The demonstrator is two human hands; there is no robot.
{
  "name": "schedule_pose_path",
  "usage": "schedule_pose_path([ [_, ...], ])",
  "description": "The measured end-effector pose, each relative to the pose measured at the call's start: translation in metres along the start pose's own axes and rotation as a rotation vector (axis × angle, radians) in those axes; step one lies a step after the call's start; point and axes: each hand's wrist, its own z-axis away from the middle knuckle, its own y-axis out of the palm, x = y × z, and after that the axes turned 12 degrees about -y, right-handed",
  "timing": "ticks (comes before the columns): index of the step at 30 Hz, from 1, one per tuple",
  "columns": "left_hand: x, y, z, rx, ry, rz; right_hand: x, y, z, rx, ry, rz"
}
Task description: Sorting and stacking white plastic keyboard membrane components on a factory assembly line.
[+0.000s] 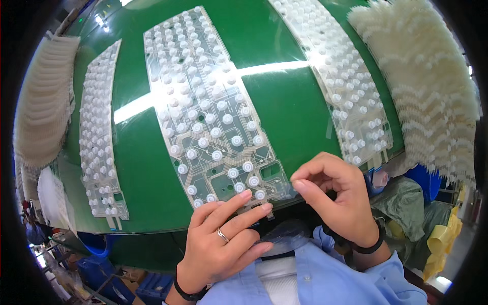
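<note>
A clear keyboard membrane sheet (203, 117) with printed traces and rows of white rubber domes lies on the green table in front of me. My left hand (223, 236), a ring on one finger, has its fingers stretched out and apart, the fingertips touching the sheet's near edge beside the domes. Just off the sheet's near right corner is my right hand (330, 195), with thumb and forefinger closed in a pinch. Whatever may be between those fingertips is too small to make out. Short flat connector tails (268, 209) hang at the near edge by my left fingers.
Similar domed sheets lie at left (101, 137) and right (345, 81) on the green table (274, 101). Thick stacks of pale domed sheets stand at the far left (46, 101) and far right (422, 86). Blue crates (101, 277) and a grey-green plastic bag (406, 203) sit below the table.
</note>
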Motion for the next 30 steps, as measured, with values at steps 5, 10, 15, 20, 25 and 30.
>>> schedule_pose_path([
  [5, 0.0032, 0.0032, 0.0007, -0.037, 0.024, -0.042, 0.0045, 0.0041, -0.009, 0.09, 0.044, 0.139],
  [10, 0.006, 0.0054, 0.0027, -0.037, 0.033, -0.053, 0.0039, 0.008, -0.0083, 0.096, 0.013, 0.244],
  [15, 0.0062, 0.0058, 0.0029, -0.042, 0.033, -0.053, 0.0015, 0.0084, -0.0071, 0.091, -0.027, 0.296],
  [20, 0.0067, 0.0067, 0.0028, -0.055, 0.039, -0.049, 0.0002, 0.009, -0.0064, 0.085, 0.001, 0.302],
  [25, 0.0064, 0.0067, 0.0024, -0.053, 0.037, -0.051, 0.0001, 0.0095, -0.0071, 0.088, -0.013, 0.327],
  [30, 0.0057, 0.0073, 0.0017, -0.044, 0.047, -0.052, -0.0011, 0.0107, -0.0061, 0.08, -0.032, 0.349],
])
